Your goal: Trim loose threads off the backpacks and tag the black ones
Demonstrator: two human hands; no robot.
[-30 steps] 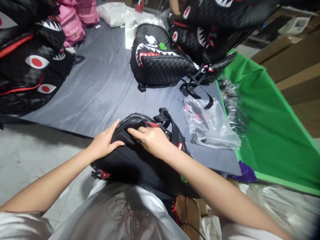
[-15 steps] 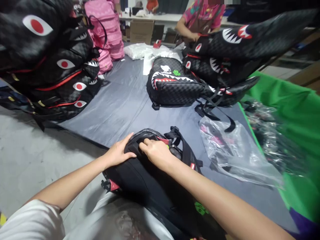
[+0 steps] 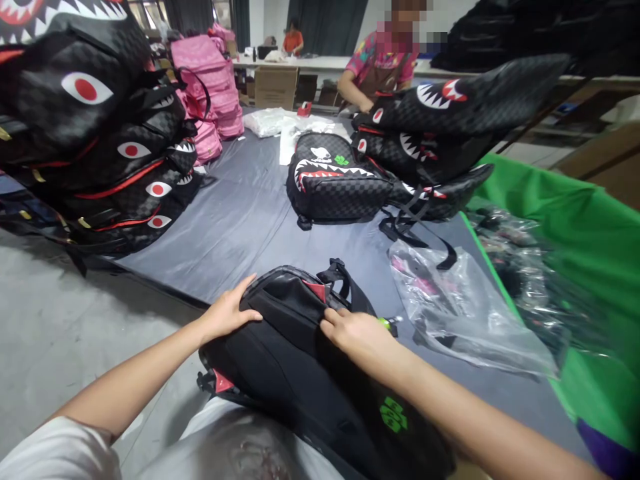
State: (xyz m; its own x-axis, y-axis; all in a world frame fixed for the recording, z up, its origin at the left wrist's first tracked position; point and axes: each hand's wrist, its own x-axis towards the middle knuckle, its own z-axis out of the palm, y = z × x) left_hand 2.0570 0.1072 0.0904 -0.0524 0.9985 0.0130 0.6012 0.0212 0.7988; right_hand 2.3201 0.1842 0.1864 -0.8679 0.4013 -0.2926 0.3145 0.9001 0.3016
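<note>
A black backpack (image 3: 300,373) with a green printed emblem and red corner patches lies tilted against the near edge of the table, its back panel toward me. My left hand (image 3: 231,312) grips the bag's far left edge, thumb on the panel and fingers partly hidden behind the rim. With closed fingers my right hand (image 3: 357,333) pinches the panel at the right end of a long seam or pocket opening. Whatever small part sits between those fingertips is hidden. Black straps (image 3: 345,283) stick up at the bag's far side.
Shark-face backpacks (image 3: 115,160) are stacked high at left, with pink backpacks (image 3: 213,83) behind. More dark backpacks (image 3: 345,187) lie across the table (image 3: 235,213). A clear plastic bag (image 3: 470,313) rests at right, beside green cloth (image 3: 565,220). Co-workers (image 3: 380,67) stand beyond.
My right hand has slid rightward along the backpack's panel, uncovering the seam or opening between my hands. My left hand keeps its hold on the edge. The camera view has tipped up slightly.
</note>
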